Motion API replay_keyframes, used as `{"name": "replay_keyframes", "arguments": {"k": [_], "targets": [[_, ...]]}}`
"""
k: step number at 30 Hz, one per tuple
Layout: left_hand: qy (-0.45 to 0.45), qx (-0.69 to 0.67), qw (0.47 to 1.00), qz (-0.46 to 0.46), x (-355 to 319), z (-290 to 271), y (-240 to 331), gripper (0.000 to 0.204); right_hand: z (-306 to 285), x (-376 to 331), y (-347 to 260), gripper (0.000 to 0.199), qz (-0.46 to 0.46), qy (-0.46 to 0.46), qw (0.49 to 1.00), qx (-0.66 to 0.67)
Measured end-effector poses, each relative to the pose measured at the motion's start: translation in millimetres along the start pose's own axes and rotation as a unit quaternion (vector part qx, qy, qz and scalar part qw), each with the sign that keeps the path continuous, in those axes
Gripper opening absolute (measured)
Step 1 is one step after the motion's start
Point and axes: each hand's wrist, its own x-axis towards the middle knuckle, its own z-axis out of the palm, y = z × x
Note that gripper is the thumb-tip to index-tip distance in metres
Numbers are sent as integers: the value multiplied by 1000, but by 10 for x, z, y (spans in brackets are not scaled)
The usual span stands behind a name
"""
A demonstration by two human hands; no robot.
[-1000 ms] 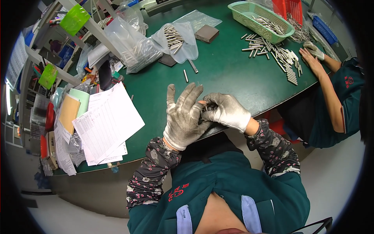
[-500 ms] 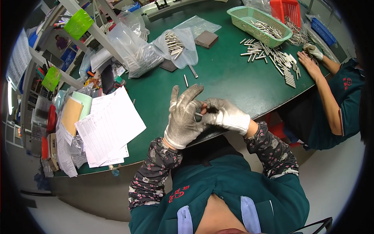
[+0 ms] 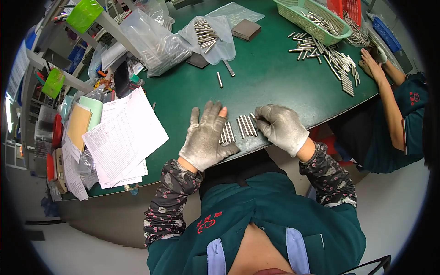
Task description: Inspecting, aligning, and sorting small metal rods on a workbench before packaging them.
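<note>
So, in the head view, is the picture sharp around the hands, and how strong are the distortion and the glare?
Head view: sharp at the centre, where the left hand, right hand and the metal rods between them show clearly; the green table edge bends strongly toward the rim, with black corners; light is even with soft shadows; mild glare only on the plastic bags.

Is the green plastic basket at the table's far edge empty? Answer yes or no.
No, the green plastic basket holds a scatter of slim silver metal rods.
</note>
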Motion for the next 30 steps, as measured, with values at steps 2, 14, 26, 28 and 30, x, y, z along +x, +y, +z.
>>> {"name": "replay_keyframes", "arguments": {"k": [2, 14, 26, 28, 30], "targets": [[-9, 31, 999, 24, 60, 17, 57, 94, -13, 35, -7, 17, -33, -42, 996, 69], [-6, 22, 987, 159, 196, 0, 264, 67, -463, 455, 588, 32, 65, 107, 982, -144], [-31, 9, 990, 134, 254, -60, 307, 63, -440, 767, 1102, 49, 133, 4, 932, -338], [-23, 13, 990, 136, 256, -64, 299, 63, -408, 610, 1027, 49, 116, 7, 942, -314], [-24, 11, 991, 135, 254, -58, 289, 63, -399, 433, 911, 48, 54, 21, 956, -289]]}}
